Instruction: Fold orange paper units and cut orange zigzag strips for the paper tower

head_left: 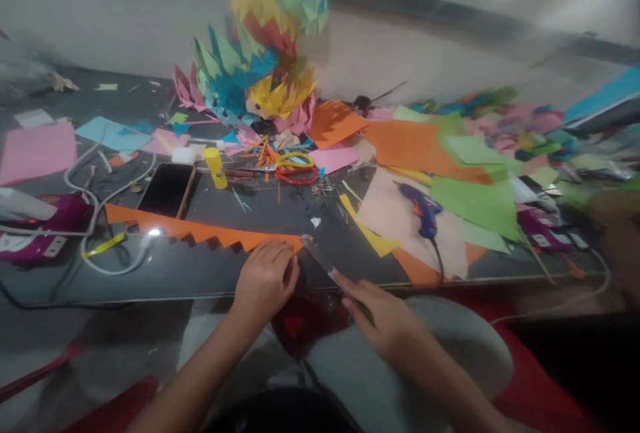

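My left hand [267, 276] is at the table's front edge, its curled fingers on the right end of a long orange paper strip [200, 227]. The strip's lower edge is cut in a zigzag. In my right hand [373, 306] is a thin, flat, grey blade-like tool [319, 256], its tip touching the strip's right end beside my left fingers. Motion blur hides the tool's exact kind. Behind the strip lie a phone [167, 187] and a yellow glue stick [215, 167]. Yellow-handled scissors [294, 160] and red-handled scissors [303, 178] rest farther back.
A blue hot glue gun [423, 209] lies on pale paper to the right. Coloured paper sheets [420, 146] and scraps cover the back. A folded-paper sculpture [270, 79] stands behind. Purple devices with white cables sit at the left [65, 219] and right [547, 227].
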`<state>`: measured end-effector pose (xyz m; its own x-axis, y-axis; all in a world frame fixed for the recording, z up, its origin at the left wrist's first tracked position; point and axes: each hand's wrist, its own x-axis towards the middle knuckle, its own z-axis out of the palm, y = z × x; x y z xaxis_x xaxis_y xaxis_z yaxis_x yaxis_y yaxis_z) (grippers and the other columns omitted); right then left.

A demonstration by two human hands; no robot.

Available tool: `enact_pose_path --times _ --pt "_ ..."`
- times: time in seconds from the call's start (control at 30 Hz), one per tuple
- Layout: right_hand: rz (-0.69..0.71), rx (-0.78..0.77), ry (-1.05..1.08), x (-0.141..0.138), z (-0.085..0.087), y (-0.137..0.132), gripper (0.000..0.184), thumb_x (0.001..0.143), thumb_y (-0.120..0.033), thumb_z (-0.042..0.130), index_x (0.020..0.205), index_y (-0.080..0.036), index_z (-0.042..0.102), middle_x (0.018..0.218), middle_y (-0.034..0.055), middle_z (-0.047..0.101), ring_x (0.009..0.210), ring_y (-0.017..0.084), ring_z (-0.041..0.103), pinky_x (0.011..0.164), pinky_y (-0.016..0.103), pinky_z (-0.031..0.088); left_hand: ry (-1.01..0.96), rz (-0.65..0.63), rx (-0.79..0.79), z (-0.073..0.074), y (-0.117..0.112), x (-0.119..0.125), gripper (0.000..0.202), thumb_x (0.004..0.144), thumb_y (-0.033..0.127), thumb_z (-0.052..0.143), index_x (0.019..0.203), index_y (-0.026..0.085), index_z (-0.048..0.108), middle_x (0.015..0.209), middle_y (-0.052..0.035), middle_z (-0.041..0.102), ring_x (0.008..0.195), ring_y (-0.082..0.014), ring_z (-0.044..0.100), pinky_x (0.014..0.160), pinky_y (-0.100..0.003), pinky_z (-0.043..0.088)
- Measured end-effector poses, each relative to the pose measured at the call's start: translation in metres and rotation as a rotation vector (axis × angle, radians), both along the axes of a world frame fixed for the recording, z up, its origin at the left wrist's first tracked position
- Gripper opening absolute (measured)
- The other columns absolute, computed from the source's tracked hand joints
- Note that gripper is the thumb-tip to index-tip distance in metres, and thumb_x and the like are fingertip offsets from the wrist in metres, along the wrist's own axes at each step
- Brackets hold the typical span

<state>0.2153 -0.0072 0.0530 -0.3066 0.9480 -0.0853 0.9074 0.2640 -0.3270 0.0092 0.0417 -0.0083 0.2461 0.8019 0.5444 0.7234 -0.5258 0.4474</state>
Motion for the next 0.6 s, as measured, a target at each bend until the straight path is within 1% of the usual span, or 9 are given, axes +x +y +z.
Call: enact_pose_path --times 0.13,0.27,0.4,0.53,0.6 --pt "-0.038 0.017 0.055 0.0 -0.002 -0.001 0.043 0.089 -0.025 0.036 0.131 -0.023 0.046 0.084 0.0058 0.064 0.072 0.015 0.062 0.066 0.026 0.052 0.005 0.0 0.001 0.0 0.0 0.0 0.015 0.081 0.015 0.049 0.085 0.015 0.063 0.089 -0.0086 0.068 0.089 -0.0213 0.063 0.086 -0.04 0.05" --pt "-0.016 0.016 0.059 0.0 -0.007 -0.004 0.042 0.089 -0.024 0.035 0.129 -0.023 0.048 0.085 0.0059 0.063 0.071 0.015 0.062 0.065 0.027 0.052 0.018 0.007 0.021 0.0 0.0 0.0 0.014 0.081 0.015 0.05 0.085 0.014 0.063 0.087 -0.0084 0.068 0.087 -0.0212 0.063 0.083 -0.039 0.051" --pt "-0.068 0.073 0.084 -0.002 -0.012 -0.01 0.043 0.091 -0.026 0.034 0.133 -0.02 0.043 0.087 0.0073 0.062 0.074 0.015 0.062 0.068 0.026 0.052 0.03 0.013 0.027 -0.001 0.0 0.001 0.014 0.081 0.015 0.05 0.086 0.014 0.063 0.088 -0.0085 0.068 0.086 -0.0213 0.063 0.082 -0.038 0.051" --pt "-0.029 0.04 0.07 -0.004 -0.01 -0.013 0.041 0.09 -0.025 0.035 0.13 -0.023 0.047 0.09 0.0067 0.063 0.077 0.016 0.063 0.068 0.027 0.053 0.027 0.012 0.016 -0.001 0.0 0.0 0.013 0.081 0.015 0.051 0.086 0.014 0.062 0.087 -0.0084 0.068 0.087 -0.0214 0.063 0.084 -0.038 0.05" --pt "-0.061 0.073 0.098 -0.004 -0.008 -0.013 0.042 0.091 -0.025 0.034 0.132 -0.021 0.044 0.091 0.0077 0.063 0.08 0.016 0.063 0.069 0.026 0.052 0.031 0.012 0.021 -0.001 0.0 0.0 0.013 0.081 0.014 0.051 0.086 0.014 0.062 0.088 -0.0087 0.068 0.087 -0.0214 0.063 0.083 -0.038 0.05"
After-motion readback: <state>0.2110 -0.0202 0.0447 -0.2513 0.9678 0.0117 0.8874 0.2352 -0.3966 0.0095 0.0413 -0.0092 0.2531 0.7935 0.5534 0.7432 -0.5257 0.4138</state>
